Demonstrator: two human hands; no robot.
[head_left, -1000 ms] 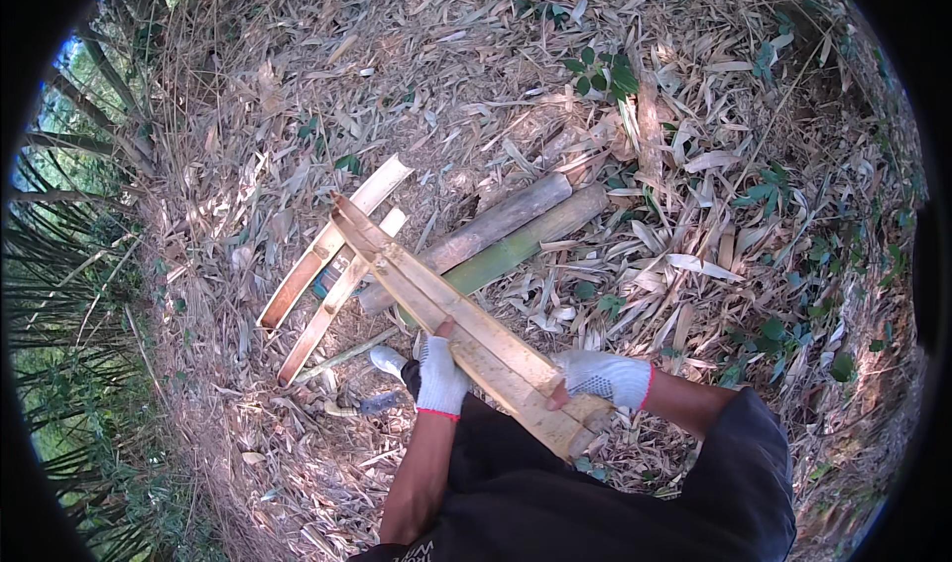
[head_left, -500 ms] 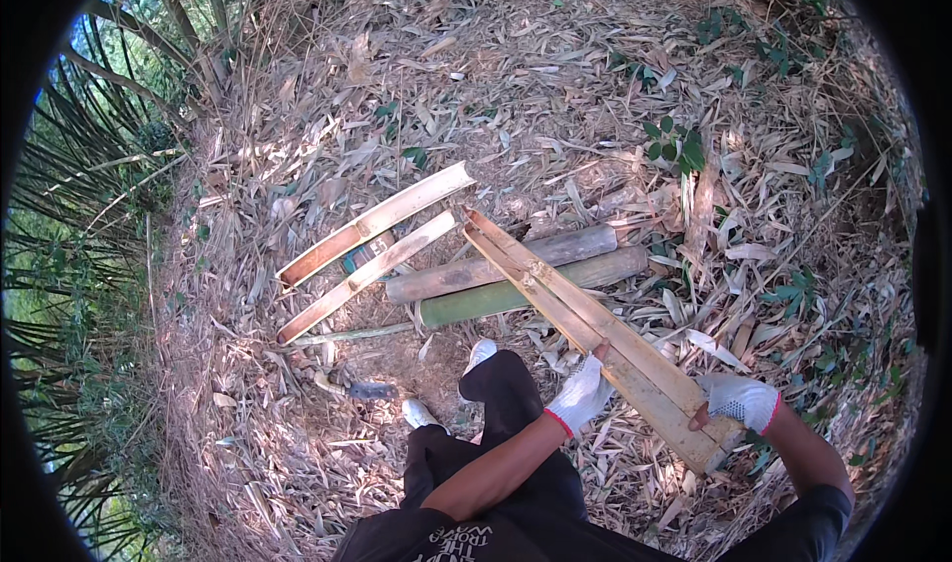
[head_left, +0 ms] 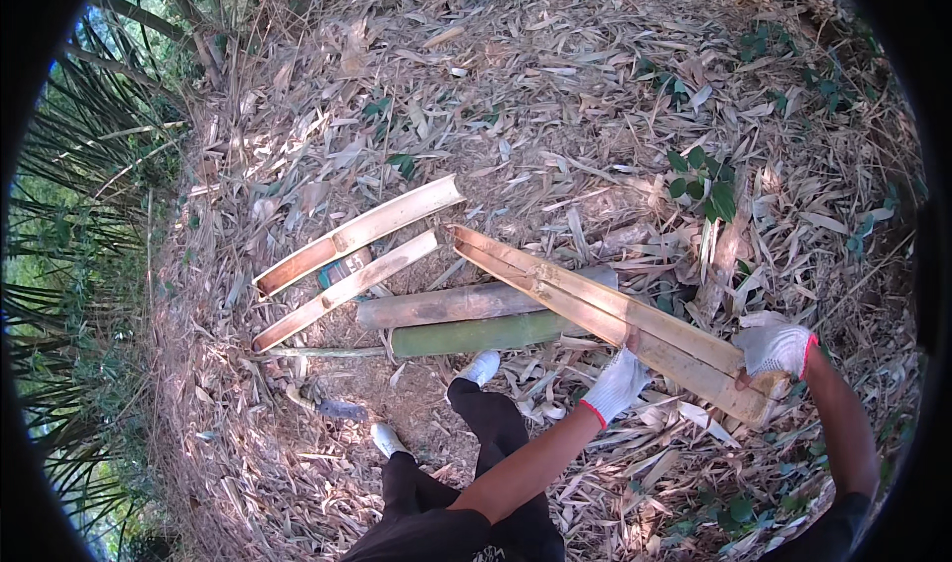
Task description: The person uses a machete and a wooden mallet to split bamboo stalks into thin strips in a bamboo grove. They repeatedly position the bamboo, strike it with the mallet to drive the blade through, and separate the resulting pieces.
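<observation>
A long split bamboo (head_left: 615, 316) with a lengthwise seam down its pale inner side slants from the middle of the ground to my right. White gloves with red cuffs cover both hands. My left hand (head_left: 620, 381) is closed on its near edge, about halfway along. At the right end, my right hand (head_left: 775, 348) grips the far edge, its fingers partly hidden. The far left tip of this bamboo lies close to another split half (head_left: 347, 290). Beneath its middle are a grey-brown bamboo section (head_left: 446, 305) and a green bamboo section (head_left: 466, 334), both uncut lengthwise.
A second split half (head_left: 362, 231) lies farther off on the left. Between the halves sits a small teal object (head_left: 342, 267), partly covered. A dark blade (head_left: 342, 410) lies left of my feet. Dry leaves cover the ground; bamboo clumps (head_left: 89, 165) stand far left.
The held bamboo's right end has swung away from me and to the right, with both hands still on it. Things on the ground sit farther left as my view shifts.
</observation>
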